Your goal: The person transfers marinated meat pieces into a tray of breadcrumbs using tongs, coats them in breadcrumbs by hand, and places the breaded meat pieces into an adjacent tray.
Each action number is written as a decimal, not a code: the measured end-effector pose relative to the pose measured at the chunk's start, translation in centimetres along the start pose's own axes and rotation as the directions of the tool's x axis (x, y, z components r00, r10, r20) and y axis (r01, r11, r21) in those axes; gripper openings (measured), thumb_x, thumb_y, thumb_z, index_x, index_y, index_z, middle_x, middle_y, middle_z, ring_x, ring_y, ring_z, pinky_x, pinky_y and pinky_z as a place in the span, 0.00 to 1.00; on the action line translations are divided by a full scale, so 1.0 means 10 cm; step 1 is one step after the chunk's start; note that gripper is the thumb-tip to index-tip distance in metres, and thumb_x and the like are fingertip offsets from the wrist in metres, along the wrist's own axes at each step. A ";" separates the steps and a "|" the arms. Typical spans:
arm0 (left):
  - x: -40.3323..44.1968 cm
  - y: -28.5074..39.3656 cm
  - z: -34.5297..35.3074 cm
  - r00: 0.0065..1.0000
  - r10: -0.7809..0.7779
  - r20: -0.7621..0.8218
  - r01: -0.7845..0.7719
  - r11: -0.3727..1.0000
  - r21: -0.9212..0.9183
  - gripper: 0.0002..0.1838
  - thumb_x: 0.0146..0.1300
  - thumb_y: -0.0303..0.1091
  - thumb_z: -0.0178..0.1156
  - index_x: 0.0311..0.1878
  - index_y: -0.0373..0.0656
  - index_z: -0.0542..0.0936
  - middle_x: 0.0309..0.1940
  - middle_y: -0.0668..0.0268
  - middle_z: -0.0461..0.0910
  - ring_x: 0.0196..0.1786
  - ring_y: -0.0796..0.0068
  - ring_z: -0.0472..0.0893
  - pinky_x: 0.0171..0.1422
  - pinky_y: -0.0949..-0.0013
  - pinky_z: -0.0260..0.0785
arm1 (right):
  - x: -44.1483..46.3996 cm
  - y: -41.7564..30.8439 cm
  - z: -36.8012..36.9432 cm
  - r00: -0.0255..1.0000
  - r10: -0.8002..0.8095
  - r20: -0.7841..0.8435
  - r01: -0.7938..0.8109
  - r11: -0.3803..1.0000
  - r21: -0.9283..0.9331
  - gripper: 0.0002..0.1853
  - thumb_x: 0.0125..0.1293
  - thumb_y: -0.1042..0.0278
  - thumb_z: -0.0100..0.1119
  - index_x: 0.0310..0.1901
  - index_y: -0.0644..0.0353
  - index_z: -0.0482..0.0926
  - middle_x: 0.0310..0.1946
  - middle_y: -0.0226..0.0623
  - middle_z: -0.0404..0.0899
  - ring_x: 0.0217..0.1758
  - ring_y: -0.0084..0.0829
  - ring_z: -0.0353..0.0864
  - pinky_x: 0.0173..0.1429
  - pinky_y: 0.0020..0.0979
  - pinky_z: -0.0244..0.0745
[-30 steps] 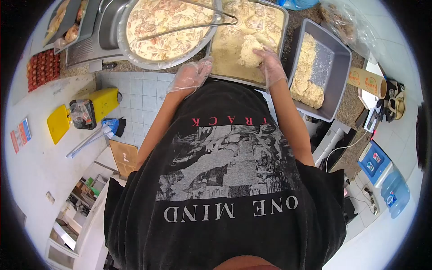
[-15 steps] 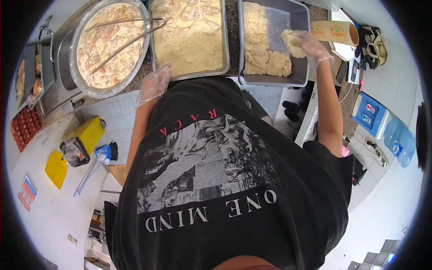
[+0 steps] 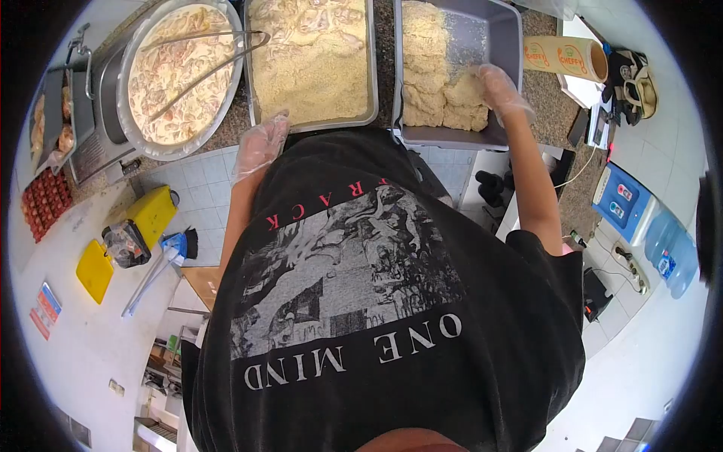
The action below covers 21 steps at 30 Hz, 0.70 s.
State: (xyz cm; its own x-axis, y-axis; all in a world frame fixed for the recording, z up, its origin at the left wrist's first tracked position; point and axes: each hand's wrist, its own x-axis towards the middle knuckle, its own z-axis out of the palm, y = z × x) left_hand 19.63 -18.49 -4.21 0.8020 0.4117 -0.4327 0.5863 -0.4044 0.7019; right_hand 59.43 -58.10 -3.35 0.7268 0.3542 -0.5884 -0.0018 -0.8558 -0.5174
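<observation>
Over at the right side of the desk (image 3: 384, 75), a coated piece (image 3: 463, 90) is being touched by the gloved right hand (image 3: 503, 94), down inside the gray bin (image 3: 503, 38). It is set low against its neighbours, at the inner edge of the group; the fingertips are seen against it, but the underside of the grip is hidden, so whether it is pinched or loosed cannot be told. Along the left and near parts of the bin, other coated pieces (image 3: 424, 56) are laid close together, already covered in pale crumbs, while the far right part of the floor is only dusted. In the middle, the near left corner of the metal tray (image 3: 373, 68) is met by the gloved left hand (image 3: 261, 145); its fingers are bunched there, and whether the rim is clamped cannot be made out. The near part of the tray is filled with crumbs (image 3: 316, 94), and at its far end wet-looking pieces (image 3: 327, 21) are seen only partly covered. On the left, plenty is left uncoated: the big bowl (image 3: 175, 154) is well filled with pieces in a creamy liquid (image 3: 169, 68), with the tongs (image 3: 197, 87) laid across it, gripped by neither hand. So a fair share has been coated and laid down, but much more is left wet, by the look of it.
</observation>
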 end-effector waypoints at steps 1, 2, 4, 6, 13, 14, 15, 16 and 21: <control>0.01 0.01 0.00 1.000 -0.012 0.004 0.012 1.000 0.020 0.23 0.82 0.47 0.57 0.64 0.38 0.85 0.52 0.49 0.90 0.55 0.56 0.89 0.63 0.62 0.77 | -0.02 0.08 0.04 0.998 -0.040 -0.051 0.038 0.998 -0.051 0.22 0.61 0.81 0.65 0.58 0.60 0.84 0.55 0.49 0.86 0.64 0.46 0.84 0.71 0.41 0.75; 0.02 0.02 0.00 1.000 -0.023 0.007 0.022 0.999 0.041 0.23 0.82 0.47 0.57 0.64 0.38 0.85 0.53 0.49 0.90 0.55 0.57 0.89 0.63 0.62 0.77 | -0.03 0.16 0.08 0.992 -0.080 -0.102 0.069 0.992 -0.105 0.23 0.61 0.81 0.65 0.60 0.60 0.83 0.56 0.50 0.85 0.65 0.48 0.83 0.71 0.42 0.75; 0.03 0.10 -0.03 1.000 -0.029 0.012 0.028 0.998 0.055 0.23 0.82 0.47 0.57 0.64 0.38 0.85 0.53 0.49 0.89 0.56 0.56 0.89 0.64 0.61 0.77 | -0.04 0.56 0.27 0.914 -0.377 -0.152 0.296 0.873 -0.388 0.26 0.62 0.79 0.63 0.64 0.58 0.80 0.59 0.52 0.83 0.67 0.51 0.81 0.72 0.46 0.75; 0.02 0.24 -0.10 1.000 -0.019 0.019 0.018 0.999 0.045 0.23 0.82 0.46 0.57 0.64 0.38 0.85 0.54 0.49 0.89 0.57 0.55 0.89 0.65 0.61 0.77 | -0.07 0.70 0.35 0.874 -0.474 -0.107 0.344 0.758 -0.554 0.29 0.64 0.78 0.60 0.69 0.56 0.77 0.61 0.54 0.82 0.69 0.53 0.79 0.73 0.49 0.74; 0.11 0.07 -0.12 0.991 0.116 0.068 -0.124 0.984 0.129 0.21 0.81 0.46 0.57 0.64 0.41 0.85 0.49 0.45 0.88 0.52 0.48 0.89 0.58 0.57 0.79 | 0.23 0.68 0.34 0.901 -0.433 0.030 0.340 0.662 -0.668 0.33 0.66 0.78 0.55 0.75 0.53 0.73 0.60 0.55 0.83 0.65 0.56 0.81 0.68 0.51 0.77; 0.12 0.03 -0.12 0.987 0.148 0.065 -0.157 0.973 0.171 0.21 0.81 0.46 0.58 0.64 0.42 0.85 0.49 0.45 0.88 0.51 0.47 0.89 0.57 0.57 0.79 | 0.22 0.62 0.30 0.926 -0.377 0.030 0.309 0.709 -0.634 0.31 0.67 0.78 0.55 0.73 0.54 0.75 0.57 0.54 0.84 0.62 0.55 0.83 0.66 0.50 0.77; 0.14 0.01 -0.12 0.982 0.181 0.061 -0.190 0.959 0.212 0.21 0.81 0.46 0.58 0.64 0.42 0.85 0.48 0.45 0.88 0.50 0.46 0.89 0.56 0.56 0.79 | 0.16 0.37 0.23 0.946 -0.323 0.031 0.277 0.751 -0.599 0.29 0.67 0.78 0.56 0.71 0.55 0.77 0.55 0.53 0.86 0.59 0.54 0.84 0.65 0.48 0.78; 0.15 0.01 -0.13 0.985 0.159 0.063 -0.168 0.966 0.195 0.21 0.80 0.47 0.58 0.64 0.43 0.85 0.47 0.45 0.88 0.50 0.46 0.88 0.55 0.56 0.79 | 0.13 0.24 0.19 0.962 -0.270 0.035 0.242 0.789 -0.565 0.26 0.67 0.77 0.56 0.68 0.56 0.79 0.52 0.53 0.87 0.57 0.53 0.86 0.63 0.47 0.78; 0.06 0.17 -0.21 0.993 0.107 0.049 -0.114 0.972 0.207 0.21 0.80 0.47 0.58 0.64 0.44 0.85 0.47 0.46 0.88 0.49 0.47 0.89 0.55 0.56 0.79 | 0.36 0.44 0.04 0.950 -0.287 0.121 0.310 0.904 -0.294 0.14 0.67 0.74 0.60 0.53 0.60 0.87 0.43 0.49 0.87 0.49 0.45 0.85 0.59 0.40 0.77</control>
State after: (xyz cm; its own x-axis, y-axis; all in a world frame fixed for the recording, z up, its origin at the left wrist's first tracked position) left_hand 20.85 -17.24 -2.07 0.8645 0.3257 -0.3827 0.5015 -0.6087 0.6148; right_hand 61.75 -60.37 -8.01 0.6086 0.6273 -0.4859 0.4258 -0.7749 -0.4672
